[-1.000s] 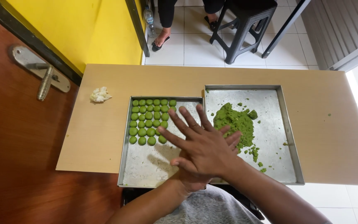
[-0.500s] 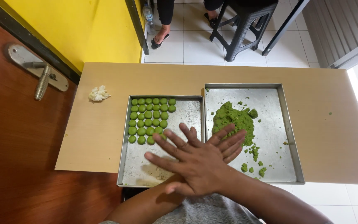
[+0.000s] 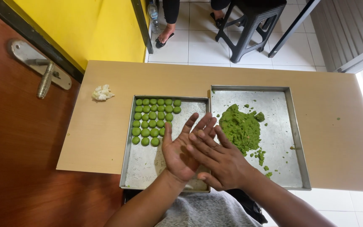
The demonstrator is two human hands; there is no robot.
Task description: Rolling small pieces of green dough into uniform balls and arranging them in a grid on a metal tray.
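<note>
Both hands flat, palms together, right hand [image 3: 223,162] lying across left hand [image 3: 180,151], no pinch showing. Dough pile [image 3: 241,127] sits just right of them, nearer the right; balls [image 3: 154,120] up-left.

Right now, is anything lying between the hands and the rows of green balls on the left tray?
Nothing visible does. The left hand and right hand are pressed together over the left tray, just right of the green balls. Only bare tray metal lies between them; the dough pile is on the other tray.
</note>
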